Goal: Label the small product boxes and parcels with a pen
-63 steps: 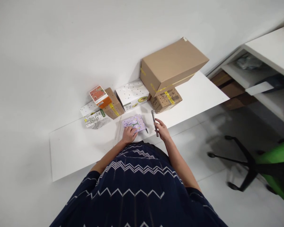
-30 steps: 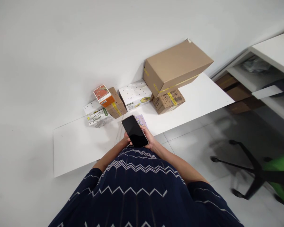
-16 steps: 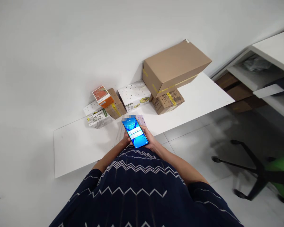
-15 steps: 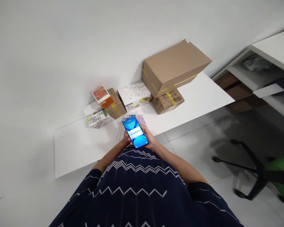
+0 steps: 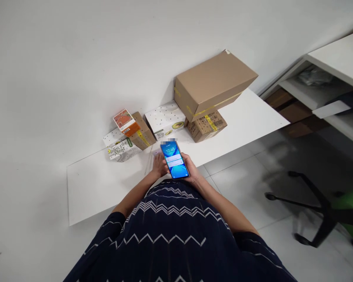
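A phone (image 5: pixel 175 161) with a lit blue screen reading 10:48 is held in my right hand (image 5: pixel 191 168), whose fingers wrap round its right side and lower edge. Just left of the phone is my left hand (image 5: pixel 159 164), its fingers stretched forward and slightly apart over a pale, dotted thing at the front part of the white table (image 5: pixel 100 184). Nothing shows in that hand's grip. Part of the pale thing is hidden by the left hand and the phone.
Behind stand a large brown carton (image 5: pixel 214 80) on a smaller brown box (image 5: pixel 208 127), a white avocado box (image 5: pixel 166 119), a brown taped box (image 5: pixel 144 135), an orange box (image 5: pixel 126 122) and a white "Super Meal" box (image 5: pixel 125 150). Right are shelves (image 5: pixel 335 64) and a chair base (image 5: pixel 326 211).
The phone has moved right and slightly forward with my right hand. My left hand has come out from beside the phone, its fingers now stretched forward. The view has shifted slightly.
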A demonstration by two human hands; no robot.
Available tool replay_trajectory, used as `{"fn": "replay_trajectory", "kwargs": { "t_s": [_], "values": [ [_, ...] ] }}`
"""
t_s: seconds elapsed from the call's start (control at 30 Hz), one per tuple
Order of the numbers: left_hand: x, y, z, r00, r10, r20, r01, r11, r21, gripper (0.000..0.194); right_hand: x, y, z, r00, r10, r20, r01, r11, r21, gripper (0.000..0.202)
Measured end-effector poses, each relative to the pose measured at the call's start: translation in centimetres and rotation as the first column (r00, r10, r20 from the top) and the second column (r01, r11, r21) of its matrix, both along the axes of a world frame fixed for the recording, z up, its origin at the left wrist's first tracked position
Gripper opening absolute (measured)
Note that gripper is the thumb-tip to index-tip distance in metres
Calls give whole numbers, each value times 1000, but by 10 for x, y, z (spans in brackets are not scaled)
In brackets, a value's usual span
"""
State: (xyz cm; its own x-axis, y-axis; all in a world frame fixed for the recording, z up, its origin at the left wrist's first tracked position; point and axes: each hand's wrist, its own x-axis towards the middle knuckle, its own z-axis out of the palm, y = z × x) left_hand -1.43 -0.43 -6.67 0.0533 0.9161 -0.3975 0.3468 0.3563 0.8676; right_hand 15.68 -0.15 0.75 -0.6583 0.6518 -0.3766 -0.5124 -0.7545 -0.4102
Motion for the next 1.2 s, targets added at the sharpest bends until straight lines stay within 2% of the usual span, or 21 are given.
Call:
{"fn": "replay_trajectory", "kwargs": {
  "t_s": [0.03, 0.1, 0.17, 0.2, 0.23, 0.3, 0.37, 0.43, 0.5, 0.57, 0.7, 0.8, 0.9, 1.0, 1.03, 1.1, 1.2],
  "values": [
    [-1, 4, 5, 973, -85, -214, 102, 992, 71, 67, 5, 3, -3, 993, -90, 80, 87, 995, 39, 52],
    [-1, 13, 13, 815, -218, -537, 311, 946, 88, 91, 18, 10, -14, 911, -291, 291, 264, 956, 130, 49],
    [0, 22, 20, 573, -327, -751, 472, 881, -23, 105, 34, 16, -30, 731, -424, 535, 352, 906, 236, 50],
    [1, 25, 22, 506, -362, -783, 494, 866, -80, 108, 42, 18, -41, 619, -445, 647, 342, 894, 288, 53],
    [2, 27, 25, 468, -388, -794, 505, 855, -121, 110, 49, 20, -51, 502, -446, 741, 294, 894, 338, 55],
    [1, 26, 28, 428, -402, -810, 509, 847, -152, 111, 63, 21, -74, 292, -416, 861, 104, 909, 404, 57],
    [-7, 19, 31, 398, -391, -830, 500, 851, -161, 108, 72, 21, -95, 60, -432, 900, -128, 891, 436, 55],
    [-24, 7, 34, 367, -392, -844, 471, 861, -195, 106, 77, 20, -111, -156, -483, 861, -336, 846, 414, 52],
    [-50, -8, 38, 334, -404, -851, 411, 875, -254, 107, 78, 19, -123, -309, -515, 800, -473, 813, 340, 52],
    [-81, -23, 41, 309, -398, -864, 344, 894, -289, 107, 78, 18, -131, -392, -514, 763, -548, 796, 255, 53],
    [-136, -45, 47, 279, -341, -898, 203, 935, -292, 102, 77, 18, -142, -430, -514, 742, -618, 767, 174, 57],
    [-159, -52, 51, 289, -320, -902, 130, 947, -294, 100, 77, 16, -148, -431, -516, 740, -622, 764, 171, 56],
    [-165, -53, 56, 283, -310, -907, 49, 950, -309, 97, 75, 14, -145, -430, -495, 755, -603, 780, 168, 55],
    [-152, -50, 63, 267, -270, -925, 51, 963, -266, 93, 74, 18, -130, -431, -446, 784, -556, 816, 158, 54],
    [-143, -47, 65, 291, -239, -926, 86, 971, -224, 87, 73, 21, -122, -411, -438, 800, -538, 824, 175, 53],
    [-120, -36, 71, 413, -157, -897, 173, 981, -91, 69, 72, 33, -106, -295, -463, 835, -512, 815, 271, 47],
    [-77, -8, 77, 666, -30, -745, 225, 961, 162, 52, 65, 61, -85, -2, -566, 825, -426, 747, 511, 41]
  ]
}}
